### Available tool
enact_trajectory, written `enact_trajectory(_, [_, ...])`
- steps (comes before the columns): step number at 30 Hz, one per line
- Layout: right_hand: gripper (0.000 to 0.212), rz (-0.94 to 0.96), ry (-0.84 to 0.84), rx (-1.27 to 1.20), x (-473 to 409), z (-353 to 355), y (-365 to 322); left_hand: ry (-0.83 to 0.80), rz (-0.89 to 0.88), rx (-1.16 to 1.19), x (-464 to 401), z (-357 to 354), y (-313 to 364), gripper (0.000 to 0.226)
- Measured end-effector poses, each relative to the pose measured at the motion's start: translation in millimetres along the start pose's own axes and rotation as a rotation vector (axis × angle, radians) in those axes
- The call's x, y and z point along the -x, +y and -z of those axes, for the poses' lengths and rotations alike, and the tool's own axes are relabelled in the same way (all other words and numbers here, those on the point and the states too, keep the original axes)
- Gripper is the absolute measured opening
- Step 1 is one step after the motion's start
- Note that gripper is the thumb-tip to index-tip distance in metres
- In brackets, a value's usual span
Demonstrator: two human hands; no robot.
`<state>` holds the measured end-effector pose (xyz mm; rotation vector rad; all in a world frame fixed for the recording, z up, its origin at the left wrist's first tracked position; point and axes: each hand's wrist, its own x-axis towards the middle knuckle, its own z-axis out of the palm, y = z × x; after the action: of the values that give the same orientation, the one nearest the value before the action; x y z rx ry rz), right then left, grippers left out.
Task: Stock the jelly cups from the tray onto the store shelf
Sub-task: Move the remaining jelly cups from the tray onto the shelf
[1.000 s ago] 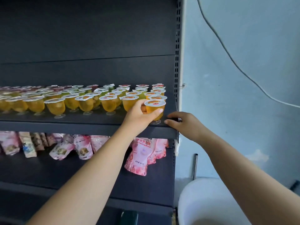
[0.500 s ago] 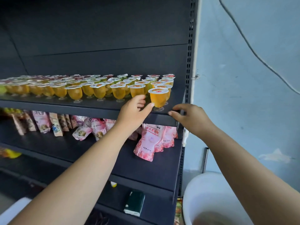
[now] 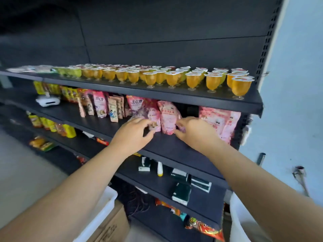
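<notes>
Several rows of orange and yellow jelly cups (image 3: 172, 80) with white foil lids stand on the top black shelf (image 3: 201, 101). The rightmost cup (image 3: 241, 86) stands alone at the front right corner. Both hands hang lower, in front of the second shelf. My left hand (image 3: 133, 135) has loosely curled fingers and holds nothing, close to a pink pouch (image 3: 153, 117). My right hand (image 3: 195, 134) is likewise empty, its fingers near another pink pouch (image 3: 168, 117). A white tray's rim (image 3: 104, 211) shows at the bottom left; its inside is hidden.
The second shelf (image 3: 167, 145) carries pink and yellow snack pouches and a white device (image 3: 48, 101). Lower shelves hold dark boxes (image 3: 181, 193), a small bottle and snack bags. A cardboard box (image 3: 111, 227) sits under the tray. A white bucket (image 3: 241, 222) stands at the right by the wall.
My left hand has let go of the rightmost jelly cup, which stays on the top shelf. Both hands have dropped to the second shelf, and the view has swung left and down.
</notes>
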<state>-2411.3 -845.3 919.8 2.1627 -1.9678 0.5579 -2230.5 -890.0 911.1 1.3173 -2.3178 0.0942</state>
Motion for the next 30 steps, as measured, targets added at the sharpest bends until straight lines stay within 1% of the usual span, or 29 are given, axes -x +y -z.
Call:
enact_trajectory(3, [0.037,-0.009,-0.049,-0.054,1.1,-31.9,-63.2,-0.039,0.075,-0.011,48.4,14.4,-65.8,0.038])
enact_trajectory(6, [0.036,0.003,-0.108,-0.094,2.3,-70.0,-132.7,-0.057,0.178,-0.020,101.1,27.7,-139.9,0.036])
enact_trajectory(11, [0.036,0.011,-0.284,-0.106,8.4,-127.6,-226.8,-0.076,0.383,0.004,176.9,38.8,-238.9,0.031])
enact_trajectory(14, [0.038,-0.018,-0.399,-0.146,6.4,-156.3,-266.5,-0.105,0.478,0.023,204.0,42.7,-282.7,0.028])
enact_trajectory(18, [0.036,-0.052,-0.479,-0.180,-10.7,-198.7,-298.0,-0.145,0.543,0.040,219.9,31.7,-331.3,0.032])
enact_trajectory(23, [0.036,-0.116,-0.632,-0.168,-44.2,-280.1,-311.5,-0.199,0.622,0.115,220.1,-14.5,-378.3,0.033])
enact_trajectory(26, [0.034,-0.181,-0.716,-0.200,-75.9,-343.7,-311.6,-0.278,0.704,0.154,205.9,-57.2,-416.6,0.035])
enact_trajectory(28, [0.039,-0.254,-0.779,-0.251,-94.8,-383.9,-310.1,-0.334,0.736,0.152,196.3,-86.1,-443.7,0.035])
enact_trajectory(30, [0.043,-0.334,-0.852,-0.293,-118.1,-429.6,-308.7,-0.432,0.774,0.126,182.5,-117.8,-475.7,0.035])
